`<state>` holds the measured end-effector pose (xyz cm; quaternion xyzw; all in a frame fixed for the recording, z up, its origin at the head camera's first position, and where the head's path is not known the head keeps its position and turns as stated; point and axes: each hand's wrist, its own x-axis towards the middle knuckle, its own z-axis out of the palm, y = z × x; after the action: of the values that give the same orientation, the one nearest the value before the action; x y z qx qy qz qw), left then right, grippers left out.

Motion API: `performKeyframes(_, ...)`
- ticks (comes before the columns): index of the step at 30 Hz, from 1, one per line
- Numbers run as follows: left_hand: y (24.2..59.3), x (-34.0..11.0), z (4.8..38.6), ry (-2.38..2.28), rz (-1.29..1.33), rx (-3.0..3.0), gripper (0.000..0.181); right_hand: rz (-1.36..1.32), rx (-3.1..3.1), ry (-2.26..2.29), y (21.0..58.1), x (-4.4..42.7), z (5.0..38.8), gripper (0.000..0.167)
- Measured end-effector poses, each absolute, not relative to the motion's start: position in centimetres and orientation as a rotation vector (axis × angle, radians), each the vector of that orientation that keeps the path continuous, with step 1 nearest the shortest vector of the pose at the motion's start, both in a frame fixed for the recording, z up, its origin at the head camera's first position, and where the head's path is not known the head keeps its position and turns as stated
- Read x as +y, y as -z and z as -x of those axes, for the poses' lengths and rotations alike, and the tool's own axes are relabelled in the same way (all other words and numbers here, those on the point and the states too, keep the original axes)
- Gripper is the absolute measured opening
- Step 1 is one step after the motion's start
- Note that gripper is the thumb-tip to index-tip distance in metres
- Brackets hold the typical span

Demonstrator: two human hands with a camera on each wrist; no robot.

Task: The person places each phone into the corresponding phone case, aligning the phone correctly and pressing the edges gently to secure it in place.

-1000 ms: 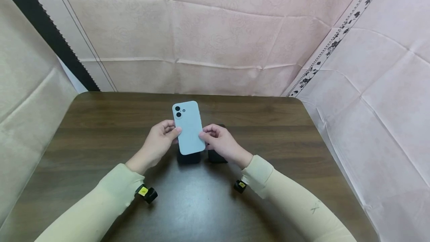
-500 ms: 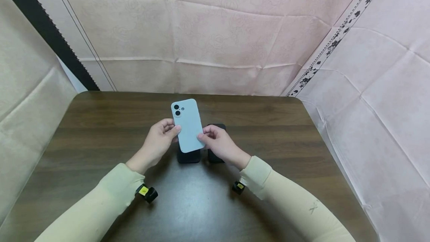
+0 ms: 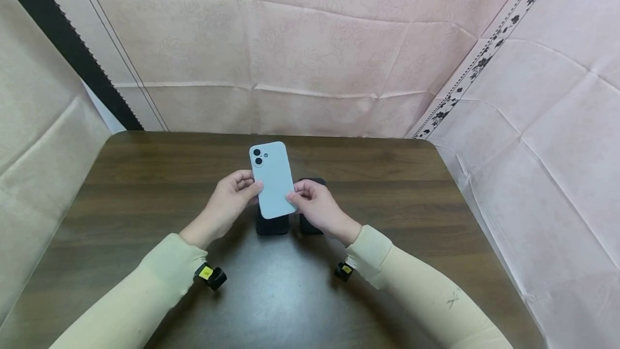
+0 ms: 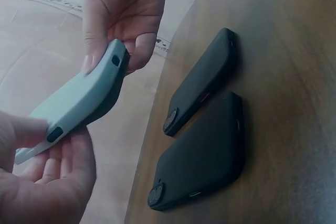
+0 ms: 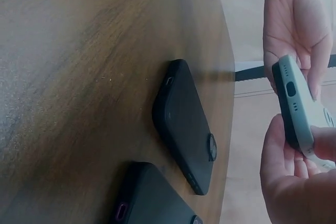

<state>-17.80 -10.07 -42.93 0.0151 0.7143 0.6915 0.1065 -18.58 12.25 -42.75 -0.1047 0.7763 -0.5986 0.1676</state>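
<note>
A phone in a light blue case (image 3: 272,185) is held up above the table, its camera side facing the head view. My left hand (image 3: 231,198) pinches its left edge, thumb over the back and fingers behind. At the lower right edge, my right hand (image 3: 317,206) grips it between thumb and fingers. The wrist views show a dark layer under the pale case (image 4: 79,95); its front face is hidden. Below lie two black phones or cased phones, the left one (image 3: 272,226) partly covered by the blue phone, the right one (image 3: 310,227) partly behind my right hand.
The brown wooden table (image 3: 145,187) has rounded far corners. Pale patterned cloth (image 3: 310,58) hangs behind it and at both sides. A small black wrist camera (image 3: 211,276) is strapped at the left cuff, another (image 3: 344,270) at the right.
The blue phone has risen slightly in the head view, with a small shift left and then back right. Both hands keep their hold on it, and the black phones stay put.
</note>
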Motion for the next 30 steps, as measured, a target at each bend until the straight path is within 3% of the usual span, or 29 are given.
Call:
performKeyframes(17, 43.88, -9.23, 17.23, -1.936, -0.149, 1.946, 0.037, 0.183, 2.178, 1.867, 42.21, 12.25, 18.99, 0.024)
performKeyframes(30, 43.84, -9.32, 17.12, -1.970, -0.151, 2.024, 0.029, 0.192, 2.135, 1.697, 42.28, 12.56, 19.14, 0.028)
